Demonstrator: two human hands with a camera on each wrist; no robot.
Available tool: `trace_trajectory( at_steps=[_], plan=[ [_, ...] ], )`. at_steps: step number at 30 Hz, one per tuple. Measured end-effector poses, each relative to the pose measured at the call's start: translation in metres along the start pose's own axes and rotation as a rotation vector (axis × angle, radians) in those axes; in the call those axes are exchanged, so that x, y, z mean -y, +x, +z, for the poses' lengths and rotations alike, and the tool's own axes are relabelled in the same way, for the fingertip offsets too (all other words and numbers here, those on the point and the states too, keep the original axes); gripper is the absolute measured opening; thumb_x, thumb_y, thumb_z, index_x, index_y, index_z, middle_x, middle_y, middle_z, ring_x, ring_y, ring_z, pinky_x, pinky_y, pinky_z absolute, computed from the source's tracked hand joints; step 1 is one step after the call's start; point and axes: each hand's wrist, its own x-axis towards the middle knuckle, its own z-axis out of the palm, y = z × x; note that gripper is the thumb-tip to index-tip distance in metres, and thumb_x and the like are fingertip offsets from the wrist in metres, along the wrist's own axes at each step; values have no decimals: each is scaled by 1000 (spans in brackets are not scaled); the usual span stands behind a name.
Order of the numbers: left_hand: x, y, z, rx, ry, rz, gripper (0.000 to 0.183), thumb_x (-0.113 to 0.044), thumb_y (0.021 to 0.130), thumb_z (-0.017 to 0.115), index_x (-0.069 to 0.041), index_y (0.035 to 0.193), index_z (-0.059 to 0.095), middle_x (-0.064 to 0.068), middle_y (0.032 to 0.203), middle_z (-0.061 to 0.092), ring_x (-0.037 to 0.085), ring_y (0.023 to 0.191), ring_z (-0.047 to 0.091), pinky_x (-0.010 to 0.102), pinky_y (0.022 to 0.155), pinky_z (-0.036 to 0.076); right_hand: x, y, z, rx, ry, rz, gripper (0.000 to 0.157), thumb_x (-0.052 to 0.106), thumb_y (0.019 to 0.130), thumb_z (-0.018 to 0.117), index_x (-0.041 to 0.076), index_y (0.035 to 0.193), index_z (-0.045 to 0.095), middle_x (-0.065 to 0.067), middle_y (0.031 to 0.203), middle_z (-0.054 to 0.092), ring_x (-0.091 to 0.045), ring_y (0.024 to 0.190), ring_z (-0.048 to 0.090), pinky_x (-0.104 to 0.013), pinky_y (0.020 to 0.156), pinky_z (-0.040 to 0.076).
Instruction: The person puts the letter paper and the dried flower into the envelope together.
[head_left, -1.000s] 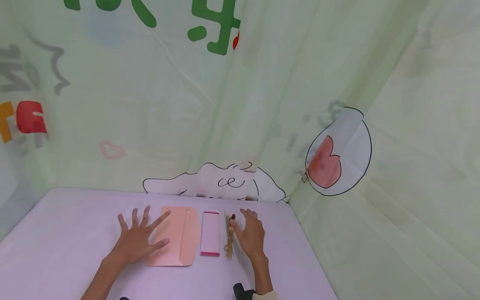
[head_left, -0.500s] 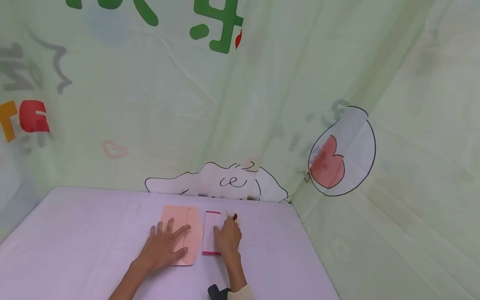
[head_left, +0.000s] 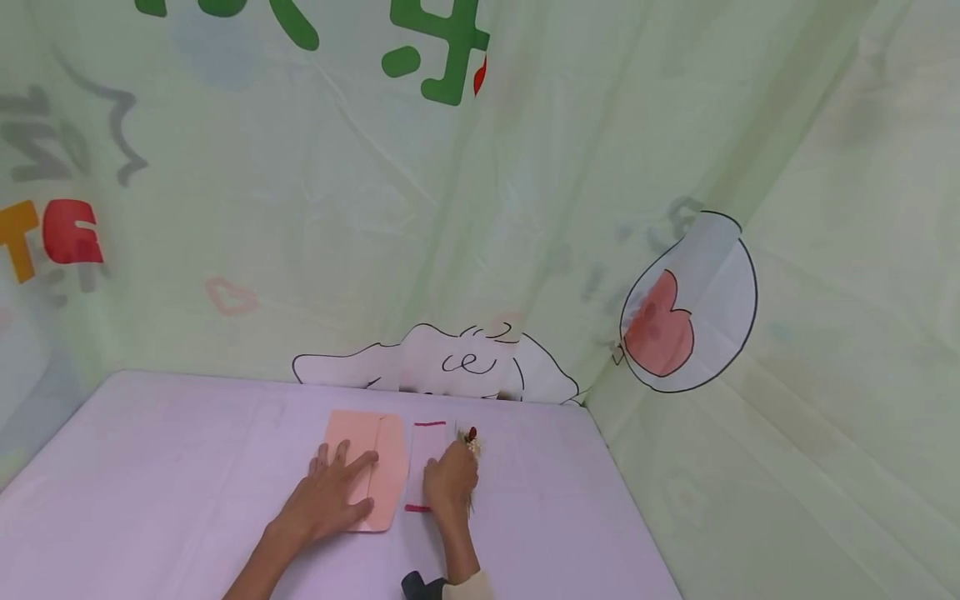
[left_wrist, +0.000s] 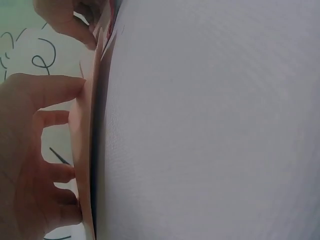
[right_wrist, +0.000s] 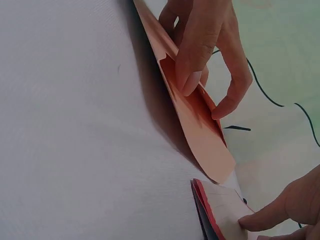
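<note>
Head view: left fingers [head_left: 363, 462] spread on envelope [head_left: 387, 485], well inside table's side edges [head_left: 69, 435]; right fingers' [head_left: 454, 457] hold unclear.

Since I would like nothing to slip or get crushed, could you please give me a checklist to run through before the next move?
1. Left hand on the pink envelope: ok, fingers spread and touching it.
2. Envelope flap open: ok, unfolded on the side facing the card.
3. Red-edged card between the envelope and the dried-flower bunch: ok.
4. Right hand in a firm grip on the card: cannot tell; the thumb touches it, but the other fingers are partly hidden.
5. Dried-flower bunch fully in sight: not ok, the right hand covers part of it in the head view.
</note>
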Motion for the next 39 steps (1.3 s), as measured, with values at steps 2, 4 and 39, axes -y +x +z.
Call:
trace_trajectory(
  at_steps=[2, 4, 39],
  plan=[
    [0, 1, 0, -13, -4, 4, 62, -45, 87, 69, -30, 145, 51, 26, 158, 37, 62, 144, 27, 74, 103, 41, 0, 3, -2, -21, 25, 7, 21, 6, 87, 71, -8, 103, 67, -19, 91, 69, -36, 89, 67, -53, 79, 56],
    [0, 1, 1, -21, -10, 7, 62, -44, 87, 69, -30, 144, 52, 26, 157, 38, 62, 143, 28, 73, 105, 39, -1, 6, -5, -42, 58, 22, 14, 4, 87, 70, -7, 96, 68, -18, 88, 70, -37, 87, 68, -54, 78, 55],
    [7, 4, -4, 57, -89, 26, 58, -41, 92, 64, -29, 146, 49, 27, 158, 37, 62, 144, 27, 75, 114, 25, 14, -2, 0, 186, 461, 337, 11, 13, 86, 78, 6, 94, 74, -11, 87, 70, -18, 58, 58, -25, 50, 49]
  ],
)
